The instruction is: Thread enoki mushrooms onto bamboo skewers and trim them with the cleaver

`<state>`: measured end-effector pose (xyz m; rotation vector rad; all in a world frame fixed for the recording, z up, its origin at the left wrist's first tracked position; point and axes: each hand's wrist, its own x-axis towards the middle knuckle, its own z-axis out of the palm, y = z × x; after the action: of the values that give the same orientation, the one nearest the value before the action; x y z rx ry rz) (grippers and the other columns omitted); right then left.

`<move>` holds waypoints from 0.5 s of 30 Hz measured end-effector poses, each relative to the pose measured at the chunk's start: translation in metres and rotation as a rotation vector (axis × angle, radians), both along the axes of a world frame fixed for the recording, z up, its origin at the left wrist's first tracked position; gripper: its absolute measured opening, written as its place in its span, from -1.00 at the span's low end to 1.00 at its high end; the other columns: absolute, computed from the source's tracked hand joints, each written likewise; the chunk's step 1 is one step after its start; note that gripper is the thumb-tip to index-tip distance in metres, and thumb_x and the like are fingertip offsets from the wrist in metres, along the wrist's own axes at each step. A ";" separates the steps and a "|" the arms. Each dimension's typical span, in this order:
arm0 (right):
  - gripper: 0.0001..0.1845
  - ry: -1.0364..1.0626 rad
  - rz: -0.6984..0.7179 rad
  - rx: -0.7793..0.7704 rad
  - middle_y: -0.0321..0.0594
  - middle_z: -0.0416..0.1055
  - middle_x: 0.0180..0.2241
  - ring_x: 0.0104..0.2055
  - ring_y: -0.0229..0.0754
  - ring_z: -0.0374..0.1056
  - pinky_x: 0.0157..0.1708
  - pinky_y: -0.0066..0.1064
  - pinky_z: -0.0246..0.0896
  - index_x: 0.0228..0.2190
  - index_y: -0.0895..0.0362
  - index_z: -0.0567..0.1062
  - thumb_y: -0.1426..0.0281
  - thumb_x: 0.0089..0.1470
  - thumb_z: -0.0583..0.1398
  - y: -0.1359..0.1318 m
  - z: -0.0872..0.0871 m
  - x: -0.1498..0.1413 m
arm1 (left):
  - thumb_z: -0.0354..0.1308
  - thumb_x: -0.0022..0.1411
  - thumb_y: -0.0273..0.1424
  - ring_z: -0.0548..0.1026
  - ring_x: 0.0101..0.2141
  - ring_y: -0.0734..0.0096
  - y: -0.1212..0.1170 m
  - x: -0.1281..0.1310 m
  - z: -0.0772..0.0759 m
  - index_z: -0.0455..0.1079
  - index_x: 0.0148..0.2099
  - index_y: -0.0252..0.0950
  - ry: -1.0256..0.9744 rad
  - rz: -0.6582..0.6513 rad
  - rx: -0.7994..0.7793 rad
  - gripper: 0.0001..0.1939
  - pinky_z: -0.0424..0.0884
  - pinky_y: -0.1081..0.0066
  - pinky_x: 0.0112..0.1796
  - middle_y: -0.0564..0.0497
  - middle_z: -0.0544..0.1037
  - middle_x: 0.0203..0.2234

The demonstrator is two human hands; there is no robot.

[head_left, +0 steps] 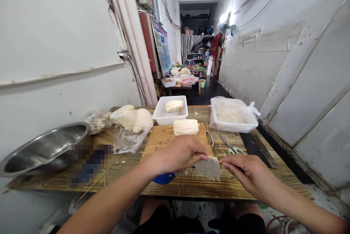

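Above the table's front part, my left hand point(186, 153) is closed in a pinch on the top edge of a thin, pale bunch of enoki mushrooms point(210, 170), which hangs down blurred. Just to its right, my right hand point(243, 168) pinches a thin bamboo skewer point(220, 162) at the bunch's upper edge; most of the skewer is hidden. Beyond my left hand lies a neat row of enoki point(186, 127) on the wooden cutting board point(155, 143). More bamboo skewers point(207, 128) lie along the board's right edge.
A white tub point(169, 120) with skewered enoki stands behind the board. Left are bagged enoki point(142, 120) and a steel basin point(46, 146). Right are green-handled scissors point(233, 149), a broad dark blade point(258, 150) and a bagged white tub point(233, 126). A person point(189, 60) sits far back.
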<state>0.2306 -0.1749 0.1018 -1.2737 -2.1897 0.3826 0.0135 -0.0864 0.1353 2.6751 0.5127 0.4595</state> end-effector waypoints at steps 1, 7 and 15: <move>-0.73 0.004 -0.003 -0.010 -0.22 0.55 -0.30 -0.29 -0.24 0.46 -0.28 -0.46 0.28 -0.23 0.08 0.53 0.38 0.24 0.03 0.001 -0.001 0.000 | 0.06 0.27 -0.40 0.50 -0.40 0.44 -0.001 0.001 0.000 0.53 -0.27 -0.32 0.010 0.003 0.012 -0.78 0.31 0.49 -0.33 -0.02 0.62 -0.44; -0.69 -0.051 -0.026 -0.052 -0.23 0.55 -0.35 -0.35 -0.22 0.46 -0.34 -0.45 0.29 -0.27 0.08 0.55 0.38 0.24 0.01 0.008 -0.002 -0.004 | 0.13 0.24 -0.33 0.51 -0.36 0.38 -0.002 0.008 -0.003 0.51 -0.25 -0.25 0.104 -0.006 0.178 -0.84 0.31 0.37 -0.20 0.01 0.62 -0.44; -0.69 -0.116 -0.039 0.115 -0.22 0.57 -0.23 -0.25 -0.15 0.51 -0.25 -0.39 0.42 -0.18 0.02 0.56 0.32 0.18 0.04 0.008 -0.013 0.007 | 0.08 0.26 -0.33 0.51 -0.40 0.40 -0.009 0.014 -0.002 0.52 -0.37 -0.26 0.159 0.095 0.236 -0.76 0.29 0.45 -0.33 0.01 0.61 -0.48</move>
<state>0.2376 -0.1670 0.0887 -1.3024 -2.2440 0.1680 0.0270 -0.0952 0.1329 2.9399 0.6727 0.3538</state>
